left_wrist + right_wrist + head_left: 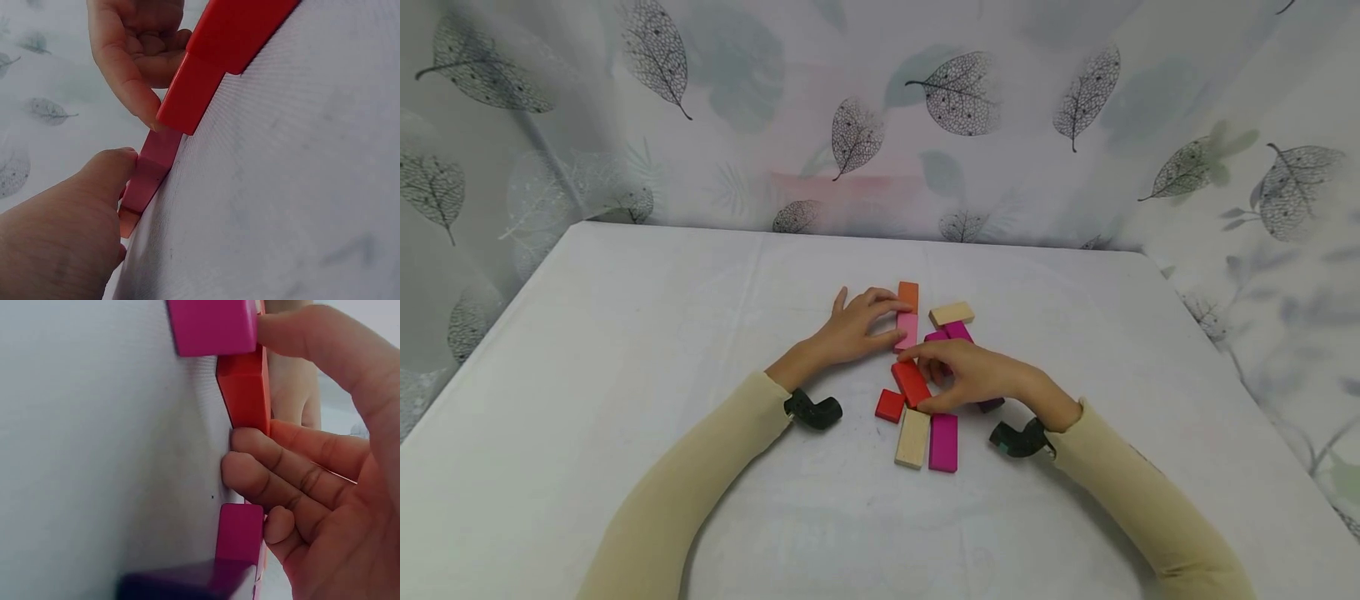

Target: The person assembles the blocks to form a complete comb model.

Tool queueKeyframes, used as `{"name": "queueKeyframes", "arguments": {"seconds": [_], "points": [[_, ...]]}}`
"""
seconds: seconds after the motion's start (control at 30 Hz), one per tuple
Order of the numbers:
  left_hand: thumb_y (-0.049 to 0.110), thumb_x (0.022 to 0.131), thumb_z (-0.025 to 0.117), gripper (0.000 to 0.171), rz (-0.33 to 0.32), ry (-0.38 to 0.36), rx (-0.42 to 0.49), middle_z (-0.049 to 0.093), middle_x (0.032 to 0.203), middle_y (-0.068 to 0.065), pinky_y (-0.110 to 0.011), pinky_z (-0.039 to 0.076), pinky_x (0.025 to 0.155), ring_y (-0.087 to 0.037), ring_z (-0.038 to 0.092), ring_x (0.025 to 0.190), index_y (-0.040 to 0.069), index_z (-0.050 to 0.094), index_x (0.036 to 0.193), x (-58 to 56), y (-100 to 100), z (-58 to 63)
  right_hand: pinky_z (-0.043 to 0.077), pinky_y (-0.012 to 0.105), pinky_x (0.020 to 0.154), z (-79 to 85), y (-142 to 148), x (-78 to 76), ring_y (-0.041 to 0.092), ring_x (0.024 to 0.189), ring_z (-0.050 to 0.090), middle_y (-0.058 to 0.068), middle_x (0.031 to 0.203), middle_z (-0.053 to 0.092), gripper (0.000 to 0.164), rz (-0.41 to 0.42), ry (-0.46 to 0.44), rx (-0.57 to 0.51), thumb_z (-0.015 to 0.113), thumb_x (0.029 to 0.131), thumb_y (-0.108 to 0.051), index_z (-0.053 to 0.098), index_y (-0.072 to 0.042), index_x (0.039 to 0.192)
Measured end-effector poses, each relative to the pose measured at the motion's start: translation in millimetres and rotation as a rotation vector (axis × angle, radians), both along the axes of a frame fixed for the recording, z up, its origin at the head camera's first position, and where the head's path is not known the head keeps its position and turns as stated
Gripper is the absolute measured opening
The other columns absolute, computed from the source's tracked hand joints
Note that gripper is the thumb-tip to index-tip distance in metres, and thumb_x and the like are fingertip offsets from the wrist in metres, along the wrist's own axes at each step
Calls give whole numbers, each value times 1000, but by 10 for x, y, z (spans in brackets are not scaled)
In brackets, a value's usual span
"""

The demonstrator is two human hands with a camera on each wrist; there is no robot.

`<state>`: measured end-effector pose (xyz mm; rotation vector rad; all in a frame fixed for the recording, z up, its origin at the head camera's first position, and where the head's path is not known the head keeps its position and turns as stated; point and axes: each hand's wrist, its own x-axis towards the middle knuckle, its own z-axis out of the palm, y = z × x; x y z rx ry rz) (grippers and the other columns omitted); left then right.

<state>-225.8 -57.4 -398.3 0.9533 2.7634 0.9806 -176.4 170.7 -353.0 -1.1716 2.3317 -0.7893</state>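
Note:
A pink block (907, 330) and an orange block (908, 295) lie end to end on the white table. My left hand (855, 324) is beside them, its thumb touching the pink block and its index fingertip over the seam between the two. With thumb and index finger, my right hand (972, 372) holds a red block (910, 382) by its two ends, just below the pink one. In the right wrist view its other fingers (247, 475) are bent beside the red block, near a magenta block (240, 531).
A shorter red block (890, 406), a plain wooden block (913, 438) and a magenta block (943, 443) lie nearer the body. Another plain wooden block (951, 314) is farther back, close to more magenta pieces. A dark purple block (991, 405) shows partly beneath the right hand.

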Motion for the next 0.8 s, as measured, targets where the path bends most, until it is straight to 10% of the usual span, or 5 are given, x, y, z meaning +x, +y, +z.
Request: {"name": "queueKeyframes", "arguments": {"seconds": [0.8], "points": [[37, 96, 61, 44, 4, -1, -8, 44, 143, -5, -62, -4, 114, -22, 38, 137, 23, 56, 137, -15, 27, -28, 46, 27, 72, -109, 64, 20, 15, 83, 52, 1, 100, 53, 61, -39, 70, -63, 81, 79, -25, 55, -9, 132]]}}
